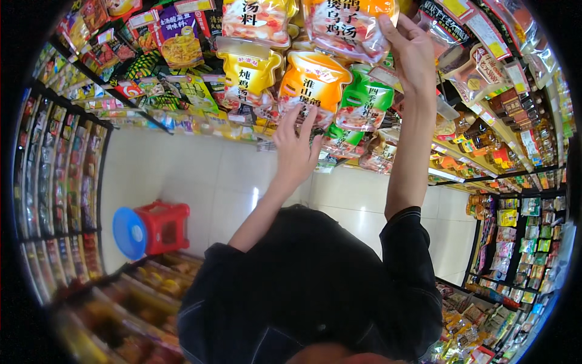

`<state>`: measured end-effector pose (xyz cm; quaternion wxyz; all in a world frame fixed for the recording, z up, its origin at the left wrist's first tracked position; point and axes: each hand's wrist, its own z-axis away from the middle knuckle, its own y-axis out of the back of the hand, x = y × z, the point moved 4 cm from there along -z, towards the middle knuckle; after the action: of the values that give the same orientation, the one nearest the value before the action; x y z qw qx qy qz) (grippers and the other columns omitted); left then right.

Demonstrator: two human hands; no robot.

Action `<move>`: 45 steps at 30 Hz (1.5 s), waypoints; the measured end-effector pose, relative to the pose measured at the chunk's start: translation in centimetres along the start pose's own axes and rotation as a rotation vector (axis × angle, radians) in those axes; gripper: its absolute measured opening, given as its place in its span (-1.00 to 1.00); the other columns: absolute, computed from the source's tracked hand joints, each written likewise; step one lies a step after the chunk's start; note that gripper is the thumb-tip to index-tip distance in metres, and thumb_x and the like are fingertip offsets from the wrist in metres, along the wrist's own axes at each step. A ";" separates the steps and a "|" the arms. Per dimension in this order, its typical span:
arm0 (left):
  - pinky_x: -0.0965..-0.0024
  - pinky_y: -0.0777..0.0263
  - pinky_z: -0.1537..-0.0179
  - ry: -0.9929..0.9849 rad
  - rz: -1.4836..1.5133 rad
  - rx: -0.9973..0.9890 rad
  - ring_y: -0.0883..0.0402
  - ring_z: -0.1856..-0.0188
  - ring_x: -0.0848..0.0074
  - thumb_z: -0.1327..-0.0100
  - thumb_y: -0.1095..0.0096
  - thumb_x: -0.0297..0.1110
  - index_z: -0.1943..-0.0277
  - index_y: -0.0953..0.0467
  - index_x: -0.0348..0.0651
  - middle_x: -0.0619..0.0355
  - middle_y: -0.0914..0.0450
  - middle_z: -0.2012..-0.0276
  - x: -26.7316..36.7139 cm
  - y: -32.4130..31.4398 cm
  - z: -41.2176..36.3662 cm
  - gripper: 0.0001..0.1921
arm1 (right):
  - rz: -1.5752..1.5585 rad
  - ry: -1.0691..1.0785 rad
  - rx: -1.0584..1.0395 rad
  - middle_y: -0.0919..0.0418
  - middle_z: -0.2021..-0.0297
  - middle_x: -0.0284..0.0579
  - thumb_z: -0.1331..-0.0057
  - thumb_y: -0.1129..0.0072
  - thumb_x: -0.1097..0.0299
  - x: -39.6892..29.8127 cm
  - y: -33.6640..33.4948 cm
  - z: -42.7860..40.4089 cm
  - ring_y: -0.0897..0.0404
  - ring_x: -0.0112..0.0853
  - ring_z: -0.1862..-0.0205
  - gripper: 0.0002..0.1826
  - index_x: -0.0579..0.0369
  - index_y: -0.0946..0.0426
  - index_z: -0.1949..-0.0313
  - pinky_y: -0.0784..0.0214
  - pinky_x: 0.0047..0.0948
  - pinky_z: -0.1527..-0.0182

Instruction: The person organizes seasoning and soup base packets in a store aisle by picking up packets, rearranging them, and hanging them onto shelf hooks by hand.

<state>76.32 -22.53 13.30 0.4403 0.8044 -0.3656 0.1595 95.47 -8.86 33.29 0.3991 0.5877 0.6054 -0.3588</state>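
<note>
My right hand point(411, 54) is raised at the top and grips the right edge of an orange-and-white food pouch point(348, 34), thumb in front. The pouch's upper part is cut off by the picture's rim. Below it hangs a second orange pouch point(313, 86). My left hand point(295, 143) reaches up to that one, fingers spread against its lower front. To its left are a yellow pouch point(250, 75) and, above, a larger-looking yellow pouch point(259, 22). A green pouch point(365, 102) hangs on the right, partly overlapped.
A red plastic step stool point(166, 226) with a round blue object point(129, 232) against it stands on the tiled floor point(236, 177). Stocked shelves point(59, 177) line the left. Bottles point(504, 157) sit on shelves to the right, and bins point(132, 300) are behind me.
</note>
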 end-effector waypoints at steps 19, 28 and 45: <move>0.39 -0.60 0.05 0.356 1.340 -0.068 -0.68 0.05 0.48 -0.62 -0.02 -0.25 -0.09 -0.56 -0.30 0.07 -0.67 0.08 -4.0 5.1 -8.7 -0.72 | -0.345 -0.043 0.092 -0.68 0.09 -0.19 -0.60 0.03 0.38 -0.3 -1.6 5.7 -0.61 -0.64 0.41 -0.63 0.32 -0.45 -0.28 -0.56 -0.60 0.34; 0.09 -0.30 -0.27 -0.218 0.186 0.381 -0.50 -0.18 0.17 -0.31 -0.26 -0.48 -0.11 -0.65 -0.12 0.03 -0.60 -0.06 -2.4 11.7 -11.2 -0.69 | -0.806 0.011 -0.215 -0.69 -0.04 -0.07 -0.60 0.12 0.45 0.3 -0.2 4.9 -0.75 -0.51 0.17 -0.56 0.32 -0.32 -0.40 -0.68 -0.50 0.30; -0.25 0.10 -0.48 -0.400 -0.271 0.342 0.01 -0.59 -0.17 -0.40 -0.32 -0.09 -0.50 -0.34 0.34 -0.06 -0.11 -0.54 -1.1 11.7 -18.8 -0.37 | -0.350 -0.136 0.037 -0.60 -0.21 -0.11 -0.48 -0.19 0.33 6.3 3.5 19.0 -0.58 -0.41 -0.21 -0.55 0.29 -0.49 -0.28 -0.37 -0.40 -0.29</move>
<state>68.25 -10.63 30.14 0.2348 0.9239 -0.3020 -0.0031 100.18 -23.16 19.70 0.3597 0.4549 0.6633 -0.4730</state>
